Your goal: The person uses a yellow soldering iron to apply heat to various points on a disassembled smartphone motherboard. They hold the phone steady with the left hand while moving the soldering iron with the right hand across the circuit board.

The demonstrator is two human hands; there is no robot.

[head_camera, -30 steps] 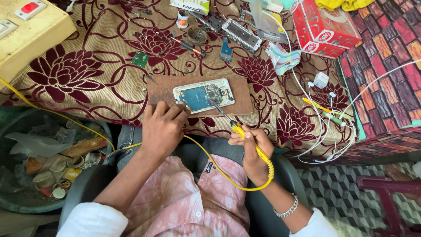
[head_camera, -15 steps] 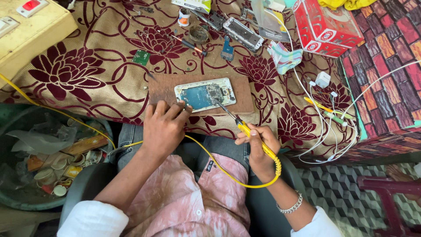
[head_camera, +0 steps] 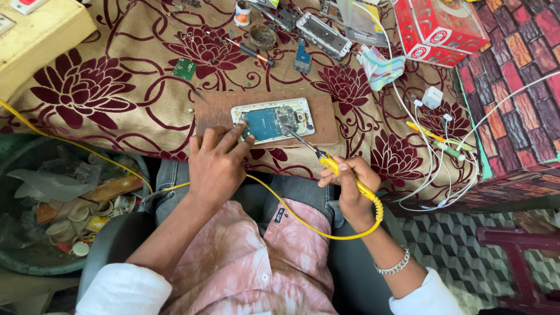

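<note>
Opened white-framed phone with blue circuit board (head_camera: 272,121) laid on brown wooden board (head_camera: 265,116), floral-cloth worktop (head_camera: 116,93). Left hand (head_camera: 217,163) fingertips pressed on phone edge, nothing clasped. Right hand (head_camera: 349,184) grip clamped on yellow-handled soldering iron (head_camera: 332,166), tip at board. Steadiest if phone pinned flat, tip contact kept brief.

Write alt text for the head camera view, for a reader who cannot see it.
A seated person's right hand holds a yellow soldering iron to an opened phone on a brown board, while the left hand steadies the phone's near edge. Tools and phone parts litter the floral cloth.
</note>
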